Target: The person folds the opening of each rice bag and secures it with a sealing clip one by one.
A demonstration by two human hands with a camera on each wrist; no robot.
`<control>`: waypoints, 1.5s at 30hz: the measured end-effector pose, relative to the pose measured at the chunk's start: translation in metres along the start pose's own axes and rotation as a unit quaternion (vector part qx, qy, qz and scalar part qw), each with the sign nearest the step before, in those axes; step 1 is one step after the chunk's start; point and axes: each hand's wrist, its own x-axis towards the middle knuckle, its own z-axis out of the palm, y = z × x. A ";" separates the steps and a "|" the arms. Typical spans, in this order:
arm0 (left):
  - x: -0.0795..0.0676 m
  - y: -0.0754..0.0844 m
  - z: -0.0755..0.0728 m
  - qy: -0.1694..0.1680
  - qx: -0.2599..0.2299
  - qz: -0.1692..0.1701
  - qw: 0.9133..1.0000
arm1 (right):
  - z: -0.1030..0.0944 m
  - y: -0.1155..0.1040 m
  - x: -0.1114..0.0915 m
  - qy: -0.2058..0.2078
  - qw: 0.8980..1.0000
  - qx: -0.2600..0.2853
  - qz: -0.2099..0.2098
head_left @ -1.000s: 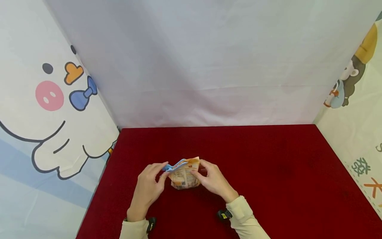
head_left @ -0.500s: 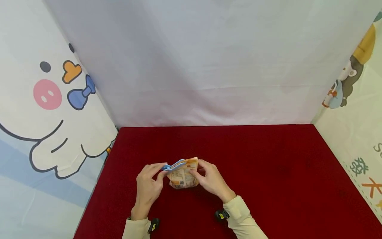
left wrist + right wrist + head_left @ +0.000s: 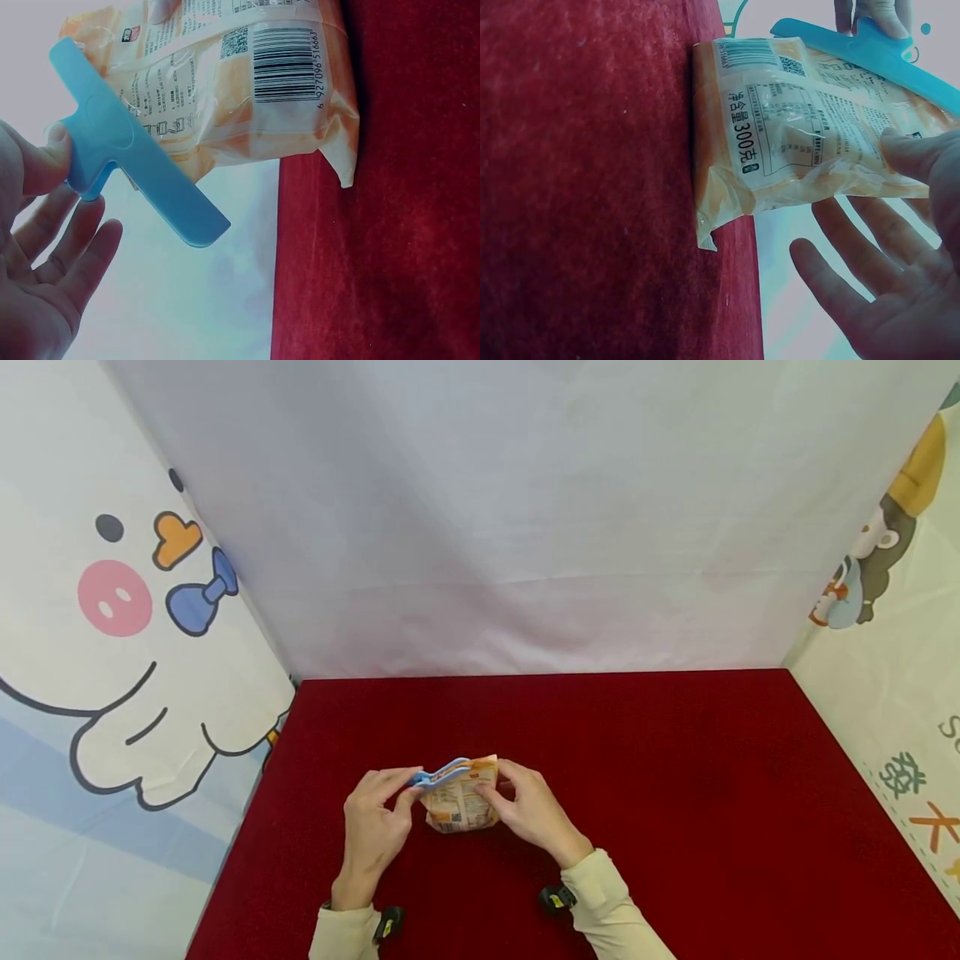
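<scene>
An orange and white printed food packet (image 3: 459,806) stands upright on the red cloth, barcode side towards me. Across its top edge lies a light blue bag clip (image 3: 139,146), slanting over the left part. My left hand (image 3: 375,827) pinches the clip's handle between thumb and forefinger; its other fingers spread loosely in the left wrist view. At the packet's upper right side, my right hand (image 3: 536,814) pinches the film, thumb on the front face. In the right wrist view the packet's base (image 3: 705,142) touches the cloth. How far the clip closes on the film cannot be told.
A dark red cloth (image 3: 712,810) covers the table. Pale fabric walls rise at the back (image 3: 525,527), left and right, with cartoon prints on both sides. A dark wrist camera strap (image 3: 558,898) sits at each cuff.
Hands, clip and packet keep nearly the same pose. The whole head view has shifted very slightly; the left wrist sits a little further right.
</scene>
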 end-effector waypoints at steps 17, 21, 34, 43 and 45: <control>0.008 0.009 0.005 0.005 -0.003 0.038 0.999 | 0.000 0.001 0.000 0.008 0.999 -0.028 -0.027; 0.009 0.011 0.006 0.004 -0.009 0.035 0.999 | 0.000 0.001 0.000 0.007 0.999 -0.036 -0.028; 0.012 0.014 0.006 -0.018 -0.012 0.031 0.999 | -0.001 -0.001 -0.001 0.001 0.999 -0.034 -0.030; 0.009 0.015 0.003 -0.048 -0.018 0.000 0.999 | -0.002 -0.001 -0.001 0.000 0.999 -0.032 -0.025; 0.008 0.014 0.003 -0.048 -0.020 -0.002 0.999 | -0.003 -0.001 -0.002 -0.001 0.999 -0.033 -0.026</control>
